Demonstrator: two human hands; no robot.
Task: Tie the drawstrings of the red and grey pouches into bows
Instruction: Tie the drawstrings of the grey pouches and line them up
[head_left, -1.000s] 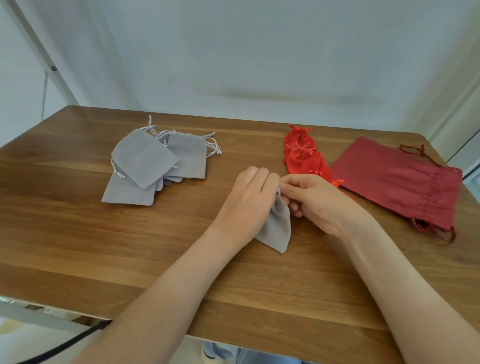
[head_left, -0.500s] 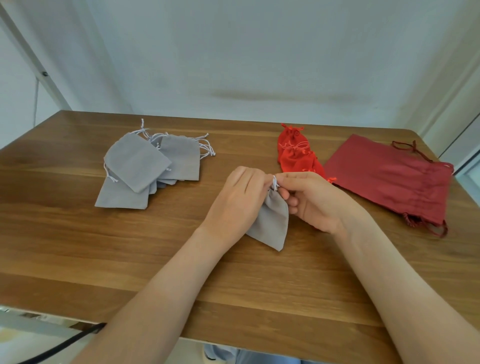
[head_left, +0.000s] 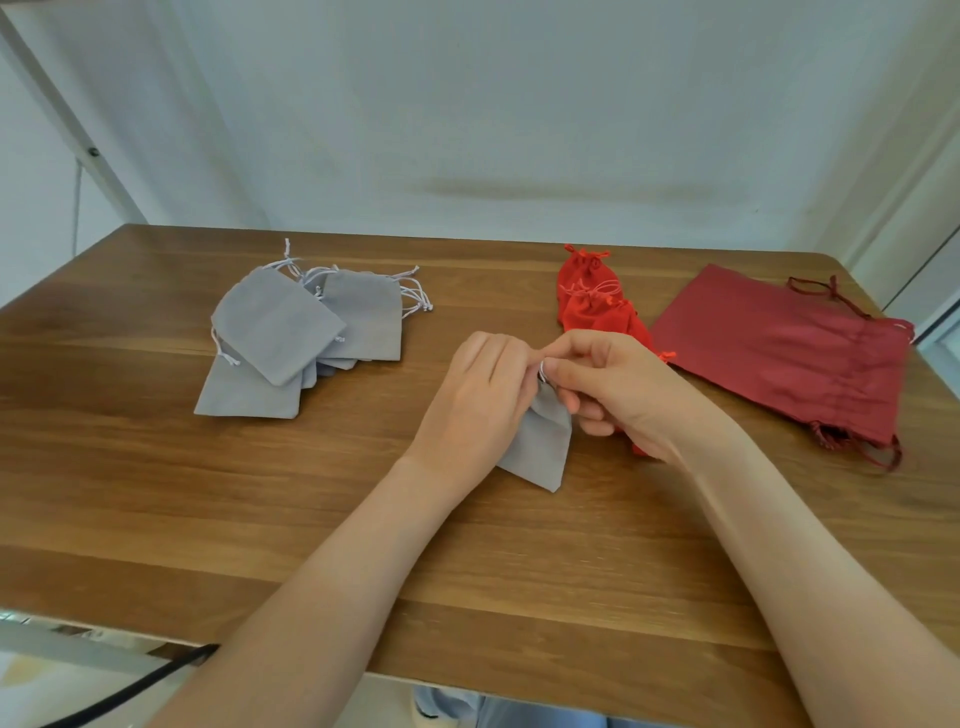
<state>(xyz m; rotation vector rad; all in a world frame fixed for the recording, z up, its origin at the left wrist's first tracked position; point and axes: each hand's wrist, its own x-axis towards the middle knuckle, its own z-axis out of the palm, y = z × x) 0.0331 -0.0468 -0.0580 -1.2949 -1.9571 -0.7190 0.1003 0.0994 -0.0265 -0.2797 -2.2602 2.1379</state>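
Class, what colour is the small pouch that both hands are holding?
The pouch is plain grey; the head view shows it best.

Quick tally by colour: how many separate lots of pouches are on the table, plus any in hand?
Grey pile: 1
Red pile: 1
Dark red lot: 1
Grey pouch held by left hand and right hand: 1
Total: 4
Overlap hides counts within piles.

You have one lone grey pouch (head_left: 540, 447), at least four more in the grey heap (head_left: 275, 325) (overlap hides the true number), at least three small red pouches (head_left: 592, 312), one large dark-red pouch (head_left: 779, 353) showing, and one table (head_left: 156, 493).
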